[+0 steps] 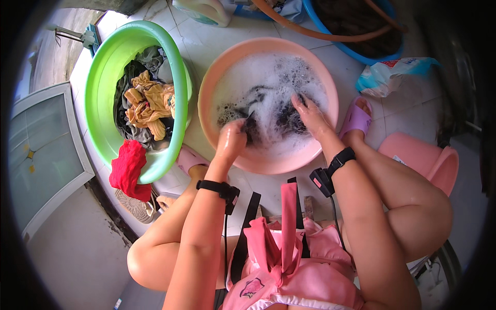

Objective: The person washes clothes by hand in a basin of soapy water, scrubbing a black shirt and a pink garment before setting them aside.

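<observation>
In front of me a pink plastic basin holds water under thick white suds. Dark wet cloth lies partly sunk in the foam, so its full shape is hidden. At the basin's near left side, my left hand is closed around one part of this cloth. My right hand is over the right half of the basin, with dark cloth between its thumb and fingers. Suds cling to both hands.
A green tub at left holds dark clothes and a tan garment; a red cloth hangs over its rim. Ahead are a detergent jug, a blue basin and an orange hose. A pink bucket lies tipped at right.
</observation>
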`<state>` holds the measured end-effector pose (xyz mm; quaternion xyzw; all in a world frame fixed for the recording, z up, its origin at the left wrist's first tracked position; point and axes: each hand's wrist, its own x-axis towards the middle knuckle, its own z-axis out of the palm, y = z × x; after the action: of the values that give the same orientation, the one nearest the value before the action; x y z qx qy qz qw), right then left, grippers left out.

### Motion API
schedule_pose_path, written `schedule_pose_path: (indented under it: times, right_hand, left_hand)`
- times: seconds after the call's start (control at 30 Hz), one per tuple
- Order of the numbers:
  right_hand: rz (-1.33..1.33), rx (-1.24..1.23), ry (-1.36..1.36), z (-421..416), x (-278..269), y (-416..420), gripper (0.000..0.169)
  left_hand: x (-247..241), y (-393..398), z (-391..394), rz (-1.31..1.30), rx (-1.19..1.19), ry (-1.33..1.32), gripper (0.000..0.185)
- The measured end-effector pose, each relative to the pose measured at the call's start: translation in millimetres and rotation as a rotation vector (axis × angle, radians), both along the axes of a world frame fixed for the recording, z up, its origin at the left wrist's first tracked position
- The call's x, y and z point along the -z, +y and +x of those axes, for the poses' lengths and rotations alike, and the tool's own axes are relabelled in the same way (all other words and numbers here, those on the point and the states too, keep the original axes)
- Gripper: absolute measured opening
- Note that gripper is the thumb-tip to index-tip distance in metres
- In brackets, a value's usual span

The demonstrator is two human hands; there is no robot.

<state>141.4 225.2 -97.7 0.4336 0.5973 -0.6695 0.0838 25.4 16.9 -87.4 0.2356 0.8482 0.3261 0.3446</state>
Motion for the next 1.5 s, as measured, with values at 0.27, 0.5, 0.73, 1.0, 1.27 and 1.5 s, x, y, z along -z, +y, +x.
schedule_pose_path:
  times: [0.27,0.5,0.73,1.0,1.27,1.5]
  right_hand:
    - [0.641,0.029,0.365,-42,-133,-85,0.046]
    - [0.916,0.137,0.308,-71,-141,-69,0.026]
    - [0.883,0.188,0.612,-42,-134,-98,0.025]
    - [1.142,-0.171,0.514,-11,-86,5,0.040]
    - [0.994,-1.122,-0.252,16,-26,-35,0.024]
    - [0.801,-1.095,-0.356,4,34,-37,0.031]
  left_hand:
    - [-101,54,-1,0.729,-0.693,-0.786,0.035]
    - [-117,68,22,0.661,-0.855,-0.886,0.032]
    - [-69,43,27,0.943,-0.791,-0.878,0.024]
    - [-106,33,-6,0.340,-0.329,0.109,0.036]
    - [-29,26,40,-0.566,0.442,0.360,0.087]
    - [18,24,38,-0.538,0.391,0.276,0.078]
